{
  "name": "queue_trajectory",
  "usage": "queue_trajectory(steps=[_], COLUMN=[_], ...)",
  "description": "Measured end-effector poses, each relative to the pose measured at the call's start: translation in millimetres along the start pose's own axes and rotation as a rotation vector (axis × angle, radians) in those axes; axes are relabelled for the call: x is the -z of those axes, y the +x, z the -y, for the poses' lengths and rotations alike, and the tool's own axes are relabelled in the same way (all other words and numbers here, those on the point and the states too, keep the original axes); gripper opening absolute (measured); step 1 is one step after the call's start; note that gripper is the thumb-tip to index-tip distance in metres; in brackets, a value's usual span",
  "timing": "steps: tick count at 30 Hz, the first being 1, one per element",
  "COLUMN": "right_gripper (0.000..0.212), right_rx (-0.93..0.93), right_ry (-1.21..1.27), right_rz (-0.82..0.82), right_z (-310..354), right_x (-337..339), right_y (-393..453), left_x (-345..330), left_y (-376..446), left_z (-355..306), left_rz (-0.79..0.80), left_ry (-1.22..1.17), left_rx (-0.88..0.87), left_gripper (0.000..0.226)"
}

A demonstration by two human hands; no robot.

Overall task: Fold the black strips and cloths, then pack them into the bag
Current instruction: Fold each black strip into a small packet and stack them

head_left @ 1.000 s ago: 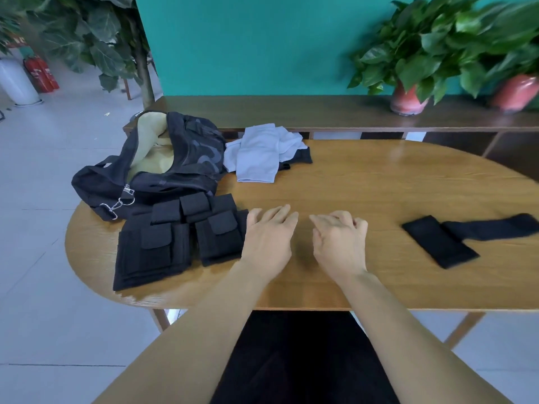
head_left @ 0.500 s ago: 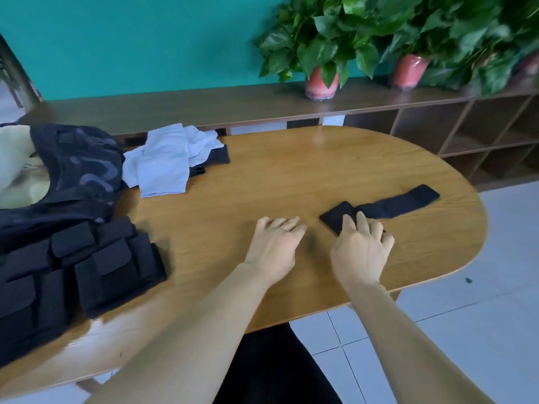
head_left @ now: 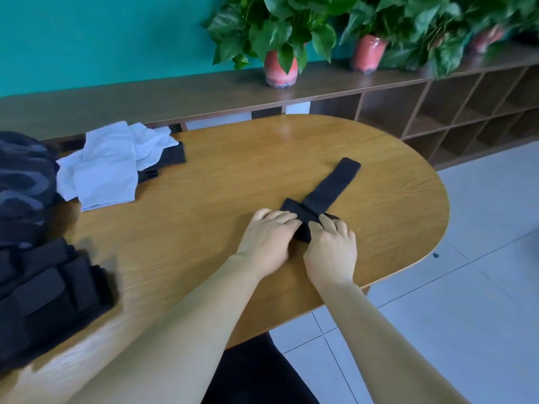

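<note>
Black strip (head_left: 329,189) lies on wooden table (head_left: 233,176), teal wall (head_left: 102,39) behind.

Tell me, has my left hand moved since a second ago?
Yes. The left hand went right along the wooden table, away from the black pouches, and now rests on the black strip.

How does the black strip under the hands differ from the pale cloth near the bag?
The black strip is dark, narrow and laid out straight; the pale cloth is light, broader and rumpled. Both hands, left hand and right hand, are on the strip; nothing touches the cloth. Both lie on the wooden table.
</note>
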State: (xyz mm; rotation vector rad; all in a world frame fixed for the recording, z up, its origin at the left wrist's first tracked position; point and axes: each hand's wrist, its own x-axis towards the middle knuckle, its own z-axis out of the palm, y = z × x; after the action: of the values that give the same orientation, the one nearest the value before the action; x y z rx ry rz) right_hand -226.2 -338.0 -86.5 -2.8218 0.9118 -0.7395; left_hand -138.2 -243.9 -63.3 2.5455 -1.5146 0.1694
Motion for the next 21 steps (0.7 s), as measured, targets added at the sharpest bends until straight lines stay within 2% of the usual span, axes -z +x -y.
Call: queue_trajectory(steps=[4,14,18,21], right_gripper=[0.036,0.037,0.042,0.047], right_rx=[0.075,0.248,0.305,0.361], right_ry=[0.057,0.207,0.247,0.255], right_rz=[0.037,0.139,0.274,0.308], right_z=[17.5,76.5,94.7,101.1], right_x=[-1.1,-0.3,7.7,13.2], right_y=[-3.1,-30.5,-41.2,-45.9], left_x=[8.5,24.5,30.5,31.9], left_y=[-20.2,-103.1,-133.6,-151.4], left_z=[15.0,45.6,51.9,54.5], left_rz=[-0.017,-0.062,-0.073,-0.099], left_ry=[0.033,0.087,0.117,0.141], left_rx=[0.055,0.214,0.258,0.281], left_gripper=[0.055,0.057,0.058,0.055])
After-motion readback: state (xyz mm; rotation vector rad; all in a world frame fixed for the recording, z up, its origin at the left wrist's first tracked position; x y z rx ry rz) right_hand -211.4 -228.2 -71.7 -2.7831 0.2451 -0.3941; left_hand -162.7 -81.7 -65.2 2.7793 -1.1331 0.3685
